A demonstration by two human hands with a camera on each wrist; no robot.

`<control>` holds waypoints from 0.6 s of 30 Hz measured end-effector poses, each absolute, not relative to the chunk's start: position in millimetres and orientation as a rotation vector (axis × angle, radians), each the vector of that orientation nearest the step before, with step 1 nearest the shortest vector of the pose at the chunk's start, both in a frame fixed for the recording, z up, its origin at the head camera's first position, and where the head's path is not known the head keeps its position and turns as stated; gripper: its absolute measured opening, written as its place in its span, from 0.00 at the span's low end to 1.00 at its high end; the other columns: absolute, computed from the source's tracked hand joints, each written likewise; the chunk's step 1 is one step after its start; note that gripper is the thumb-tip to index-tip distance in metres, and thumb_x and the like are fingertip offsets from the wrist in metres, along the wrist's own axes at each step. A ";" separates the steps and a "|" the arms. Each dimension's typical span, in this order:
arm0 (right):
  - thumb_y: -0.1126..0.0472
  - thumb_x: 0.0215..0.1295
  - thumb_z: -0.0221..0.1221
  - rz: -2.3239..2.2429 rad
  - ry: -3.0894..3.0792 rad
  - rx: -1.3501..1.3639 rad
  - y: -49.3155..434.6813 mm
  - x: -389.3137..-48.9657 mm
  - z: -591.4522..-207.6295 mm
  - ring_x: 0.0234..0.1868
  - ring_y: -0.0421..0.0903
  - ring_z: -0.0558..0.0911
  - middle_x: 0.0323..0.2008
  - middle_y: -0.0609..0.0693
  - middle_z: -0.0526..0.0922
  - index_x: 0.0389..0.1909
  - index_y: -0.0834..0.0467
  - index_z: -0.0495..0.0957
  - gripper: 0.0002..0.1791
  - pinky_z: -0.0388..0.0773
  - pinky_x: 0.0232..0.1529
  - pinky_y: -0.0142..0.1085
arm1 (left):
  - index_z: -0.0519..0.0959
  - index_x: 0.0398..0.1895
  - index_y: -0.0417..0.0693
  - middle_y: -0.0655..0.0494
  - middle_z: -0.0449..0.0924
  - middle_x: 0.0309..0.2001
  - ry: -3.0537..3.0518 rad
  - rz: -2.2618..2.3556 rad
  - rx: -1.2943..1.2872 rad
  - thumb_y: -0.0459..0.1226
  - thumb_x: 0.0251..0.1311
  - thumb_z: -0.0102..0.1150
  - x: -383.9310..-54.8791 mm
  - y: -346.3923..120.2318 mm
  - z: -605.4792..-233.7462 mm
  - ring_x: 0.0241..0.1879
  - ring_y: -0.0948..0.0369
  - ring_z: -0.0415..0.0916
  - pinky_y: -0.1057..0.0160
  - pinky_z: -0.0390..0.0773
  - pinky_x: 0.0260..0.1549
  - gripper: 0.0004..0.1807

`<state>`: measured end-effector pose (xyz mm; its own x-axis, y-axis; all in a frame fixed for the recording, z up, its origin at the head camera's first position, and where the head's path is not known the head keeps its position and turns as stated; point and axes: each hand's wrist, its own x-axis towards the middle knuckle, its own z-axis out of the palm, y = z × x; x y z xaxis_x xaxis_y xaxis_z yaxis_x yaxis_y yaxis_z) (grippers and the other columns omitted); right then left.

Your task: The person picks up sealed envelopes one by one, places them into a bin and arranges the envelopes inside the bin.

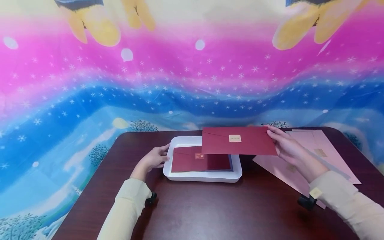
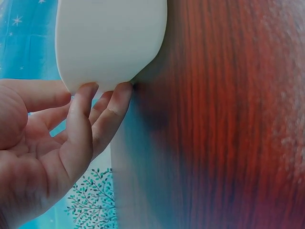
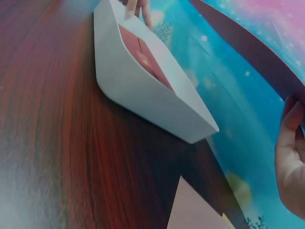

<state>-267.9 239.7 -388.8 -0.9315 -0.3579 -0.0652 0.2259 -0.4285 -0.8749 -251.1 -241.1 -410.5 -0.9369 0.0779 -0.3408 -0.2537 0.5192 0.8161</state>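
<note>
A white tray (image 1: pixel 204 178) stands on the table, holding a dark red envelope (image 1: pixel 184 164) with a small heart sticker; the edges of other items show under it. At the tray's left end, my left hand (image 1: pixel 155 157) grips the wall with bent fingers; the left wrist view shows the fingertips (image 2: pixel 119 93) against the tray's outer side. My right hand (image 1: pixel 289 146) pinches the right end of another dark red envelope (image 1: pixel 219 141), which has a pale square sticker. This envelope is raised, its left part over the tray's back right.
Pink envelopes (image 1: pixel 331 143) overlap on the table's right side, partly behind the right forearm. The dark brown wooden table (image 1: pixel 198 210) ends at a colourful printed cloth (image 1: pixel 192 83) behind it.
</note>
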 end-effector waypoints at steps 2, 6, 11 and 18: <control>0.61 0.81 0.50 -2.383 1.449 -0.182 233.8 -269.2 -387.7 0.49 0.34 0.77 0.50 0.39 0.75 0.56 0.44 0.77 0.12 0.77 0.50 0.24 | 0.54 0.82 0.49 0.34 0.72 0.66 2.431 1.385 -0.150 0.27 0.73 0.55 -251.1 -241.1 -410.4 0.60 0.46 0.76 0.49 0.82 0.52 0.38; 0.61 0.81 0.50 -2.370 1.469 -0.203 219.4 -271.4 -386.2 0.48 0.36 0.78 0.49 0.41 0.77 0.63 0.49 0.68 0.14 0.80 0.48 0.28 | 0.55 0.82 0.48 0.33 0.72 0.66 2.430 1.395 -0.151 0.26 0.72 0.55 -250.7 -241.1 -410.1 0.60 0.46 0.76 0.49 0.82 0.52 0.38; 0.61 0.82 0.49 -2.331 1.486 -0.229 197.3 -273.7 -386.5 0.42 0.38 0.83 0.46 0.44 0.81 0.61 0.50 0.69 0.12 0.84 0.42 0.33 | 0.55 0.82 0.48 0.33 0.72 0.66 2.430 1.398 -0.148 0.26 0.72 0.54 -250.6 -241.2 -410.7 0.59 0.46 0.76 0.51 0.83 0.51 0.38; 0.59 0.83 0.46 -2.210 1.611 -0.188 168.0 -274.8 -391.5 0.39 0.37 0.83 0.44 0.43 0.81 0.74 0.56 0.59 0.23 0.84 0.39 0.32 | 0.54 0.82 0.48 0.33 0.72 0.65 2.420 1.409 -0.150 0.26 0.73 0.53 -251.1 -240.6 -410.8 0.58 0.47 0.77 0.51 0.83 0.50 0.38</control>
